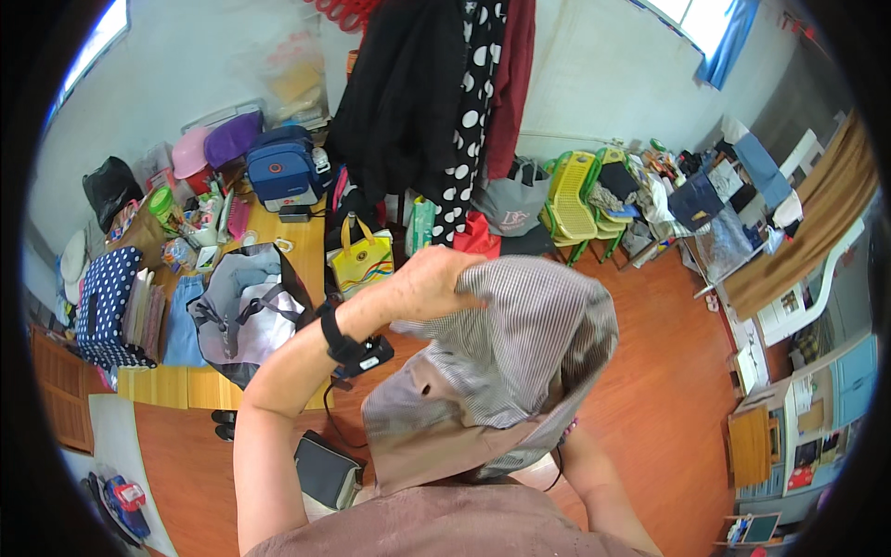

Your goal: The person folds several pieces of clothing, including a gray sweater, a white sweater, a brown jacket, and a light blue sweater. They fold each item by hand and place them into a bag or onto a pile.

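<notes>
My left hand (pixel 438 278) grips the upper edge of a grey finely striped fabric garment (pixel 543 334), raised in front of my chest. The cloth hangs in loose folds, and part of it is a plain brownish-grey panel with a small dark hole or buttonhole. A black wrist strap (pixel 338 334) with a small black device goes round my left wrist. My right hand is out of view behind the garment; only its forearm (pixel 602 480) and a bit of a beaded bracelet show. To the left, an open fabric bag (pixel 209 348) with clothes inside stands on a wooden table (pixel 212 386).
Folded jeans (pixel 183 320), a polka-dot storage box (pixel 108 299) and a blue backpack (pixel 282 167) crowd the table. Beyond are a yellow gift bag (pixel 362 264), hanging clothes (pixel 404 90) and green-yellow chairs (pixel 574 195). A dark grey box-like item (pixel 324 470) lies below my left arm.
</notes>
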`<state>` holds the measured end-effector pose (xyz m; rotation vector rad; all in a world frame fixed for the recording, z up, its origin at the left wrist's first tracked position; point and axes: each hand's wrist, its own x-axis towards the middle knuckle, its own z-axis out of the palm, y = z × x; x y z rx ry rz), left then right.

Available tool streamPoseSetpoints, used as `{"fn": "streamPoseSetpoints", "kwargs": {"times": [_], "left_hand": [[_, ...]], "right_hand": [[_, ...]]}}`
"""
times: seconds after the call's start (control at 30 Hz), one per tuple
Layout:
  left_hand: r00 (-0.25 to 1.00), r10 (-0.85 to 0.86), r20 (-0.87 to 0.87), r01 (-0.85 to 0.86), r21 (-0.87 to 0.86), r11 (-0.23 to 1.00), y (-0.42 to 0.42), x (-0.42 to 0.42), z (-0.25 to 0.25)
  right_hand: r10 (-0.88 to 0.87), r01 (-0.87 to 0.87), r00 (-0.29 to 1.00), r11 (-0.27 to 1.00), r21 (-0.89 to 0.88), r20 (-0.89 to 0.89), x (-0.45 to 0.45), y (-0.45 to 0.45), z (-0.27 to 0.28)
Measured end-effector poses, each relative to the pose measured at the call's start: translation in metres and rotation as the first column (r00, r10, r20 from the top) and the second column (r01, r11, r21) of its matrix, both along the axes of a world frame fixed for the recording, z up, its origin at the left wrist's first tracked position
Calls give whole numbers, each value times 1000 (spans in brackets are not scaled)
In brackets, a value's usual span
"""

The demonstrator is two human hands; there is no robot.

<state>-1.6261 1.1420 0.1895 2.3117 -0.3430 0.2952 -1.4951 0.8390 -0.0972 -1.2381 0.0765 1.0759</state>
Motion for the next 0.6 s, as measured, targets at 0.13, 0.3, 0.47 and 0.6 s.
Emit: {"fn": "streamPoseSetpoints", "kwargs": {"times": [0.13, 0.3, 0.47, 0.6], "left_hand": [[987, -26, -157, -22, -294, 956, 1, 34, 0], [874, -341, -347, -191, -889, 415, 11, 54, -35], [786, -523, -329, -298, -943, 146, -20, 79, -48], [719, -600, -351, -359, -926, 111, -25, 92, -74]], "right_hand": [[43, -43, 999, 983, 181, 1, 8, -22, 43], [-137, 101, 828, 990, 95, 543, -11, -71, 164], [-99, -37, 567, 989, 146, 818, -56, -51, 239], [-67, 47, -279, 995, 84, 958, -43, -18, 287]]}}
